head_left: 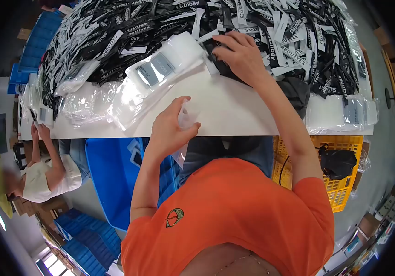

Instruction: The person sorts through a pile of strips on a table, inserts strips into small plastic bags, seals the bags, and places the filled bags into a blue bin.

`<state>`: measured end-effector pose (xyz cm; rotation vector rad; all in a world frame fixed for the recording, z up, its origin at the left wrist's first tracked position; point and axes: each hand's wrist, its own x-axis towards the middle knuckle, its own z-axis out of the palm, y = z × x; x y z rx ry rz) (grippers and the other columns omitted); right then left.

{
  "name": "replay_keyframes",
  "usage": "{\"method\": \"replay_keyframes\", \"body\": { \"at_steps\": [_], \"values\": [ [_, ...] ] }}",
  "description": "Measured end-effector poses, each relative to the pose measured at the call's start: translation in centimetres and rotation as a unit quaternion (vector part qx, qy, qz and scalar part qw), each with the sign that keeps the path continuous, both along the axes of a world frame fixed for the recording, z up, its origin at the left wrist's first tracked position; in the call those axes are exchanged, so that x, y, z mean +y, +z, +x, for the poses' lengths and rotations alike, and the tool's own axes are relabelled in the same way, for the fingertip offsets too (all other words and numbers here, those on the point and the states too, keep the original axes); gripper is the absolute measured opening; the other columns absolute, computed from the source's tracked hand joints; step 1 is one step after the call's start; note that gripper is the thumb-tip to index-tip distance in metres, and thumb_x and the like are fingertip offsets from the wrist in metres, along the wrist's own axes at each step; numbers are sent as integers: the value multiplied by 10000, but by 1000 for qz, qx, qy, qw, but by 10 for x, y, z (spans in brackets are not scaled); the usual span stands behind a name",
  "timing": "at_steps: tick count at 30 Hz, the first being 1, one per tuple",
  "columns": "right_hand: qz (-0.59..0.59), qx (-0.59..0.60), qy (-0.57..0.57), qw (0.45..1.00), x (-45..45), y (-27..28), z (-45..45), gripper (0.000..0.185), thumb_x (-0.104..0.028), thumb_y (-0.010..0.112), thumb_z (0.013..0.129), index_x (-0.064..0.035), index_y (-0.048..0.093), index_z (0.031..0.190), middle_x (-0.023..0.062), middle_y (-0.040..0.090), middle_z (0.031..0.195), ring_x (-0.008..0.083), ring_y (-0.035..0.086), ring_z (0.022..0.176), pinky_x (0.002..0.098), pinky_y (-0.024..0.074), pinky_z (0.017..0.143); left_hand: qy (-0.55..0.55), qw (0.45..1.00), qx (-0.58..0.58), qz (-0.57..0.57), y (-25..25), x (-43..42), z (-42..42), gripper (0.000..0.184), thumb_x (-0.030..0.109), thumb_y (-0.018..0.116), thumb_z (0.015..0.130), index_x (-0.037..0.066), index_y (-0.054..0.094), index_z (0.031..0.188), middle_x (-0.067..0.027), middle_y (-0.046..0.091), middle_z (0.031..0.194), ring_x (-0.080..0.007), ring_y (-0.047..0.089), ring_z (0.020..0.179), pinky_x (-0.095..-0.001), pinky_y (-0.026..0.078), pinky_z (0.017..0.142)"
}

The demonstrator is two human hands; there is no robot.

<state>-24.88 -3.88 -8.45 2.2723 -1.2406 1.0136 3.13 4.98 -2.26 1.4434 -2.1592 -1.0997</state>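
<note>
My left hand (172, 131) is over the front edge of the white table (206, 108), thumb and fingers curved around a clear plastic bag (187, 117). Part of the bag hangs below the palm. Farther forward, my right hand (243, 57) reaches to the near edge of a heap of black and white printed strips (294, 37). Its fingers are spread, with the tips touching strips; the thumb is hidden. Left of that hand lies a stack of clear bags (186, 50) with grey printed labels reading ABOUTYES.
More clear bags (89, 103) lie at the table's left, others (328, 112) at its right. Below stand a blue bin (107, 179) and a yellow crate (342, 195) bearing a black bag (338, 163). Another person (52, 177) works at the left.
</note>
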Motion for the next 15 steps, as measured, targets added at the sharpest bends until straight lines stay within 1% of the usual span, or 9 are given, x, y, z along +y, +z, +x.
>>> {"method": "replay_keyframes", "body": {
  "at_steps": [3, 4, 5, 7, 8, 11, 12, 13, 15],
  "values": [
    [100, -36, -51, 993, 0, -9, 24, 263, -91, 691, 843, -82, 627, 1099, 60, 634, 1112, 283, 649, 1014, 417, 528, 877, 2, 999, -10, -46, -7, 4, -1, 652, 196, 793, 749, 60, 560, 1343, -157, 687, 919, -287, 675, 801, -373, 535, 776],
    [195, -39, -95, 975, 3, -13, 37, 298, -165, 720, 858, -28, 569, 1076, 95, 606, 1019, 310, 686, 929, 418, 576, 760, 1, 998, -15, -62, -9, 3, -6, 658, 203, 797, 746, 62, 562, 1344, -164, 692, 938, -307, 680, 818, -387, 535, 787],
    [229, -27, -129, 965, 3, -19, 48, 282, -180, 711, 869, -29, 565, 1058, 104, 609, 1000, 306, 695, 900, 413, 583, 720, -2, 997, -20, -79, -11, 2, -9, 664, 211, 801, 743, 65, 564, 1345, -171, 698, 957, -327, 684, 836, -401, 536, 798],
    [292, 0, -198, 936, 7, -27, 62, 261, -211, 693, 890, -29, 558, 1021, 122, 615, 961, 298, 712, 841, 403, 598, 638, 3, 996, -28, -80, -8, 2, -13, 688, 211, 815, 733, 66, 563, 1357, -177, 699, 998, -340, 689, 877, -415, 534, 816],
    [306, 1, -190, 933, 11, -28, 62, 177, -159, 617, 929, -11, 576, 1016, 142, 624, 1007, 311, 713, 846, 432, 603, 657, 5, 996, -31, -81, -6, 3, -15, 701, 212, 822, 729, 67, 562, 1363, -181, 700, 1018, -346, 691, 897, -422, 533, 825],
    [380, 12, -207, 901, 29, -24, 52, 154, -133, 594, 916, -3, 595, 999, 161, 627, 1054, 317, 710, 891, 475, 600, 691, -13, 991, -26, -128, -5, 5, -9, 743, 214, 847, 716, 66, 554, 1383, -166, 688, 1003, -329, 679, 895, -417, 534, 818],
    [386, 7, -194, 902, 39, -21, 43, 172, -130, 589, 905, 3, 623, 1009, 177, 632, 1073, 344, 700, 959, 497, 593, 770, -9, 992, -38, -118, -1, 6, -8, 767, 220, 864, 712, 68, 551, 1396, -142, 670, 977, -307, 664, 893, -397, 535, 811],
    [352, -2, -182, 918, 52, -19, 31, 226, -130, 573, 903, 1, 604, 1085, 178, 634, 1086, 338, 694, 1006, 489, 575, 804, -18, 991, -35, -131, 1, 7, -7, 771, 222, 867, 711, 70, 552, 1398, -137, 664, 965, -301, 660, 887, -390, 534, 806],
    [287, -51, -111, 950, 71, -19, 4, 246, -146, 548, 951, -9, 562, 1155, 168, 638, 1043, 321, 682, 963, 437, 561, 802, -35, 987, -29, -155, 0, 7, -6, 777, 226, 874, 709, 73, 554, 1401, -126, 651, 940, -288, 652, 875, -376, 534, 797]
  ]
}}
